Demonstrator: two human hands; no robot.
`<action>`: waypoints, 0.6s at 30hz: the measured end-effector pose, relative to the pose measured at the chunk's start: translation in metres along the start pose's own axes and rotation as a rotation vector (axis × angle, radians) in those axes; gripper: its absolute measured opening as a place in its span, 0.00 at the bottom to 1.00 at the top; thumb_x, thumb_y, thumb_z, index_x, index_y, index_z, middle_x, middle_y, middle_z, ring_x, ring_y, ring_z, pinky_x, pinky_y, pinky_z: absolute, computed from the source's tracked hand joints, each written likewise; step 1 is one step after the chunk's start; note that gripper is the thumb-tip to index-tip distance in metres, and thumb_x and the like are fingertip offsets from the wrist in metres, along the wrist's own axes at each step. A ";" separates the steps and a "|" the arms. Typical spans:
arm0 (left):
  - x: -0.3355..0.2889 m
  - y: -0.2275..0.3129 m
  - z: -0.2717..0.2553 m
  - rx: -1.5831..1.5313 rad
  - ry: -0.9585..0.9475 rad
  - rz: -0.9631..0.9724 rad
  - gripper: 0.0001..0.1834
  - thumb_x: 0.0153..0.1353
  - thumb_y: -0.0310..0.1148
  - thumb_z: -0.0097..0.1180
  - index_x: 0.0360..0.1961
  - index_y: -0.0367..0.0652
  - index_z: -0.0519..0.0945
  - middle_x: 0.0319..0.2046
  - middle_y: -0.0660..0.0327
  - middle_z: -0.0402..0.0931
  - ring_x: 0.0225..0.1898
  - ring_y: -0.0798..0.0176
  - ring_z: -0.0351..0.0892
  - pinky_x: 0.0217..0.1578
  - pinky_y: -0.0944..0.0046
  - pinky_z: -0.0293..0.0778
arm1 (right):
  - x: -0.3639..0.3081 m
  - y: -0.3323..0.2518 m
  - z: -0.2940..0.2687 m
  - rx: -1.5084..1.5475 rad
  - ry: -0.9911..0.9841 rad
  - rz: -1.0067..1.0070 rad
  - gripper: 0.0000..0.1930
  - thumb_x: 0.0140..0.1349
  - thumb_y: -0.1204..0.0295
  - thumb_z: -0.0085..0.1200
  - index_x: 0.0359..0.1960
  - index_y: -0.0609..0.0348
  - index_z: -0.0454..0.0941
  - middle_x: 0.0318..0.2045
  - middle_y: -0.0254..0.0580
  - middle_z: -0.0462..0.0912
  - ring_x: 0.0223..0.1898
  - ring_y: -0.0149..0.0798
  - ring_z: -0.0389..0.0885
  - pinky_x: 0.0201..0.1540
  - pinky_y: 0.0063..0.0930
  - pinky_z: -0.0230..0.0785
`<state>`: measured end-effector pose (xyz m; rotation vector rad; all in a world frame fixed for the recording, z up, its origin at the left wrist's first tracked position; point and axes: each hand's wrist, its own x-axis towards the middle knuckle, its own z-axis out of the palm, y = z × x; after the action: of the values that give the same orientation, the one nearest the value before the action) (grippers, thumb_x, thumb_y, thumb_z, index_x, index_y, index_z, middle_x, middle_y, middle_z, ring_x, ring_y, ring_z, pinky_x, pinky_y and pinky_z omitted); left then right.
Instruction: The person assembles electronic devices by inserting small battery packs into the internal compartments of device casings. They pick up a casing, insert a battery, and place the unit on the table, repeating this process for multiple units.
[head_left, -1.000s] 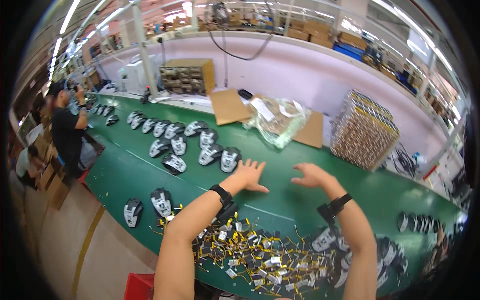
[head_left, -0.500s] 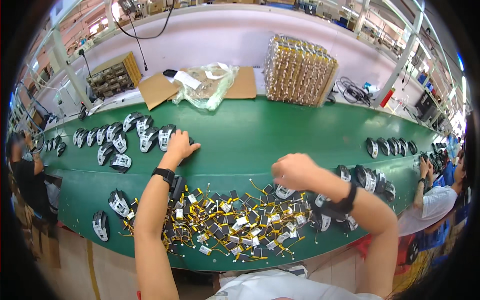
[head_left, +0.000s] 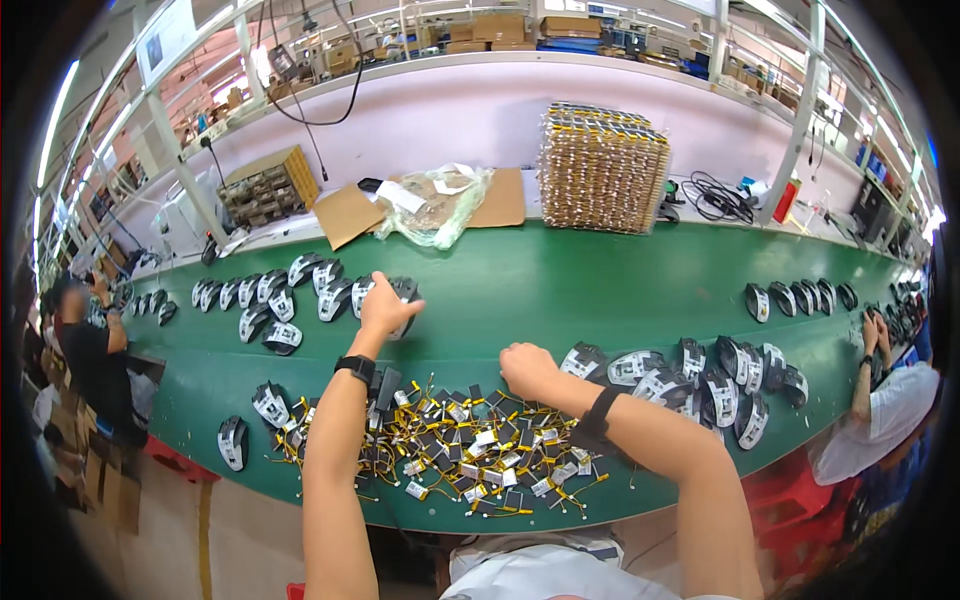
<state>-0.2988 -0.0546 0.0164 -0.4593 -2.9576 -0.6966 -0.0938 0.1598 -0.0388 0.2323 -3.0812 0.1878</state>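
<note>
Near the end of a row of black-and-silver computer mice, my left hand [head_left: 384,308] is curled round one computer mouse [head_left: 407,291], which rests on the green bench. Part of that mouse is hidden under the hand. Just beyond the heap of small battery packs [head_left: 470,440] with yellow tape and thin wires, my right hand [head_left: 528,370] is closed. Its curled fingers hide whatever may be in them. A black block [head_left: 384,388] stands by my left wrist, at the heap's far left edge.
More mice [head_left: 735,375] lie in a cluster at the right, with a short row [head_left: 800,298] behind them. Two mice [head_left: 232,443] sit at the near left. Along the back are a stacked block of batteries [head_left: 603,170], cardboard with plastic wrap [head_left: 440,205] and cables [head_left: 718,198]. People work at both sides.
My right hand has moved left, from over the right-hand mice to the far edge of the battery heap. My left hand stays at the same mouse. The whole view has shifted slightly.
</note>
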 end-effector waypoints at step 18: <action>-0.275 0.105 0.005 -2.152 -0.342 -0.514 0.21 0.65 0.42 0.51 0.52 0.37 0.78 0.44 0.55 0.83 0.40 0.61 0.83 0.44 0.59 0.81 | -0.153 -0.060 -0.092 1.452 0.219 0.197 0.07 0.64 0.73 0.58 0.37 0.66 0.80 0.28 0.33 0.79 0.27 0.22 0.74 0.28 0.18 0.67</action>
<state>-0.0046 -0.0379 0.0202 0.2839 -1.0138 -3.5856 0.0696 0.1346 0.0515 -0.0753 -2.1129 2.1556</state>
